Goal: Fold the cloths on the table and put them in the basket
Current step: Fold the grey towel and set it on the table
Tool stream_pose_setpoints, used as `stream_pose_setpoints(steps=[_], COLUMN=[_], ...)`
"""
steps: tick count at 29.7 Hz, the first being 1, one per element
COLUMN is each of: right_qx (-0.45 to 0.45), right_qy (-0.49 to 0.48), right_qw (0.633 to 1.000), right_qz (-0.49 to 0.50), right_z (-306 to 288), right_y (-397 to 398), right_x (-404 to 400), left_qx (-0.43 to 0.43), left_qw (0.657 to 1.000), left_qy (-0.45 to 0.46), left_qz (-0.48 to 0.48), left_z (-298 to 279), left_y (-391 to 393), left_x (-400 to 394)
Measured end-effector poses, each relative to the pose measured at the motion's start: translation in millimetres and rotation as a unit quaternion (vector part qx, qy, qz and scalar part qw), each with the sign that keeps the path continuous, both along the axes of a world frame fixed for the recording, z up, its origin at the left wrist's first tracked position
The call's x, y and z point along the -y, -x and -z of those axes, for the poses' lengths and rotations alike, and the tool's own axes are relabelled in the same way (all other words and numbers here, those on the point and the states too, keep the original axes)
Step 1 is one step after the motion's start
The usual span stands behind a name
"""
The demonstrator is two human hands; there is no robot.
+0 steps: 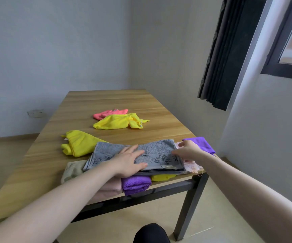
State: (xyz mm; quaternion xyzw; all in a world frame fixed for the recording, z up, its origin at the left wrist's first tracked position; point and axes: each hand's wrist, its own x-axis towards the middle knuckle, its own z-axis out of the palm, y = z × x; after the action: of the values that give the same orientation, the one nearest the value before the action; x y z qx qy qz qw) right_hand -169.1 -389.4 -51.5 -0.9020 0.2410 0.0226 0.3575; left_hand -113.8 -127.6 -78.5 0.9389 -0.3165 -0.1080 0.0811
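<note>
Left hand (130, 161) flat, fingers (133, 151) straight and spread, pressing down on the middle of the folded grey towel (159, 151) without gripping it. Right hand (188, 149) at the towel's right-hand end, fingers loosely curved against the short edge there; cannot tell whether pinching the edge or only touching it. Towel lying at the near corner of the desk (106, 102), long axis running left to right across the body, so each hand already placed on its own half: left over the centre, right at the end. Judged as mid-fold, with the likely next move a turn of the right end over toward the pinned centre. Beneath and around the towel, other cloths: a pale pink cloth (191, 166) under the right end, a purple cloth (202, 143) just beyond the right hand, a rolled purple cloth (135, 184) and a yellow scrap (162, 177) at the desk's near edge, a beige cloth (73, 170) to the left. Further out, a yellow cloth (79, 142) touching the towel's far-left corner, another yellow cloth (117, 121) and a coral cloth (109, 113) well apart toward the middle of the desk. No basket in view.
</note>
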Motion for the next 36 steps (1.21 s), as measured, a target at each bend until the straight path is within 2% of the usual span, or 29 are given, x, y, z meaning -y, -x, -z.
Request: stream_pose_setpoints(steps=[4, 14, 17, 20, 24, 29, 36], right_qx=[-0.001, -0.019, -0.006, 0.004, 0.035, 0.039, 0.044], right_qy=[-0.024, -0.150, -0.194, -0.217, -0.262, -0.285, -0.300], right_qw=[1.000, 0.988, 0.981, 0.976, 0.964, 0.958, 0.952], right_qz=[0.013, 0.024, 0.024, 0.020, 0.020, -0.002, -0.033], right_z=[3, -2, -8, -15, -27, -45, -64], right_y=[-4, -11, -10, -9, -14, -24, -41], right_x=[4, -5, -12, -16, -25, -43, -85], left_qx=[0.001, 0.007, -0.009, 0.013, 0.038, -0.002, -0.040], left_qw=[0.999, 0.999, 1.000, 0.997, 0.986, 0.965, 0.932], left_qy=[-0.041, -0.037, 0.003, 0.076, 0.144, 0.192, 0.274], left_qz=[-0.003, -0.002, 0.000, -0.005, -0.071, -0.180, -0.234], left_z=[13, 21, 13, -2, -14, 7, 34], left_y=[1, 1, 0, -7, -35, -59, -49], left_x=[6, 8, 5, -10, -51, -108, -134])
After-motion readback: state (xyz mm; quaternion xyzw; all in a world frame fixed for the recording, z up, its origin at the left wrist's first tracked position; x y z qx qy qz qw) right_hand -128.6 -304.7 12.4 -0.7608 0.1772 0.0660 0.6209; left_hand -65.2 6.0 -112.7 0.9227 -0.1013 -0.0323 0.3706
